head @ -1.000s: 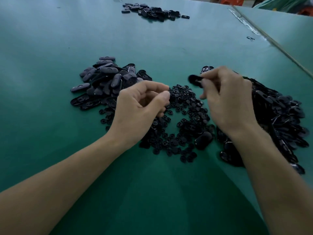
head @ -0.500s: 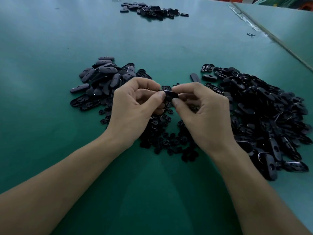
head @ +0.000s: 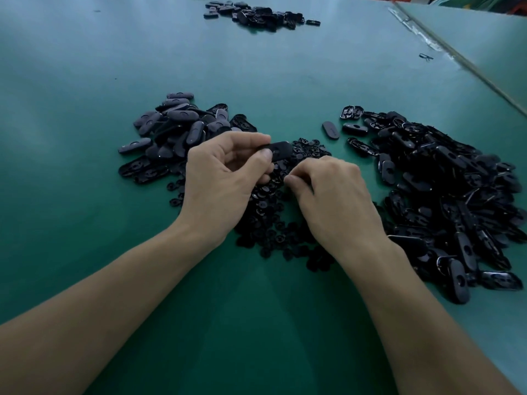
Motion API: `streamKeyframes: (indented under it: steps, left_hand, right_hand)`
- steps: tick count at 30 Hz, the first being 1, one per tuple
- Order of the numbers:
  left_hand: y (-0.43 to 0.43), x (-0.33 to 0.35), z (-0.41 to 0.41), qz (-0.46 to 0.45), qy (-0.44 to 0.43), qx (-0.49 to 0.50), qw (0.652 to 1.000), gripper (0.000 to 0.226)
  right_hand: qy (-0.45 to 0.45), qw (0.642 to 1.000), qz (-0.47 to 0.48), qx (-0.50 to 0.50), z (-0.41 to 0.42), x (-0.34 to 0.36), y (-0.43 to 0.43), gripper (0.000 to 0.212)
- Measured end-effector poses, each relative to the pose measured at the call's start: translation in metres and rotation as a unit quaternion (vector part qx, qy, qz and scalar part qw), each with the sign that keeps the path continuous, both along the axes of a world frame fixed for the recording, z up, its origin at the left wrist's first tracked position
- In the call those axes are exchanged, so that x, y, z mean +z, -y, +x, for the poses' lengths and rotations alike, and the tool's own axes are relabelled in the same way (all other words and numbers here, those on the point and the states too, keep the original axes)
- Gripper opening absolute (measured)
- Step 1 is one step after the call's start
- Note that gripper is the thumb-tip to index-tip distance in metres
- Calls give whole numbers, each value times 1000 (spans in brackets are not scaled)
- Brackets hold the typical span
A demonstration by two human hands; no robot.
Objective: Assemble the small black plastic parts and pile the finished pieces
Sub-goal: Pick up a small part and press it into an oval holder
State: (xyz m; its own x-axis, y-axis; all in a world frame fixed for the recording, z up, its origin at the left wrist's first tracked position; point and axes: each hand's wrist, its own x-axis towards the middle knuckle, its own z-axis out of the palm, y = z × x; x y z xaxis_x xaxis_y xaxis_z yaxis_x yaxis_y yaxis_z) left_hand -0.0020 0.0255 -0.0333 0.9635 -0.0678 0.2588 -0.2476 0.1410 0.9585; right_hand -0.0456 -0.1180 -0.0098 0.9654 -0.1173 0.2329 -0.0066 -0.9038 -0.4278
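At left hand (head: pixel 219 178) | oval part (head: pixel 281 151) pinched | right hand (head: pixel 333 195) just beside

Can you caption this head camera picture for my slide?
Left hand pinches an oval black piece while the right hand picks at small round parts on a green table.

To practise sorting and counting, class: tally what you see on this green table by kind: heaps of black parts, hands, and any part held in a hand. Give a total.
Heaps of black parts: 4 (left heap, middle heap, right heap, far heap)
Hands: 2 (left hand, right hand)
Oval piece in the left hand's grip: 1
Total: 7
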Motion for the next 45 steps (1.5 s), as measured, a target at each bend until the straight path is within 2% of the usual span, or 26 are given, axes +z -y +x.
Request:
streamKeyframes:
  steps: [7, 11, 14, 17, 21, 27, 45]
  left_hand:
    - [0, 3, -3, 7, 2, -3, 1000, 16]
    - [0, 3, -4, 19, 3, -6, 1000, 17]
    - [-1, 2, -3, 32, 7, -5, 999, 17]
    - [-2, 2, -4, 38, 9, -9, 999, 16]
    - [0, 2, -5, 43, 8, -14, 999, 16]
    - [0, 3, -6, 75, 30, -20, 997, 16]
    - [0, 3, -8, 100, 71, -54, 991, 23]
  right_hand:
    - [74, 993, 84, -23, -6, 5, 5, 11]
    - [106, 990, 96, -9, -9, 6, 7, 26]
    - [141, 983, 117, -7, -9, 5, 9, 18]
    - [150, 974, 168, 2, -9, 4, 9, 11]
    - [168, 960, 225, 5, -8, 4, 9, 11]
    - [136, 927, 349, 12, -7, 4, 8, 13]
    - [106, 938, 327, 42, -6, -2, 5, 18]
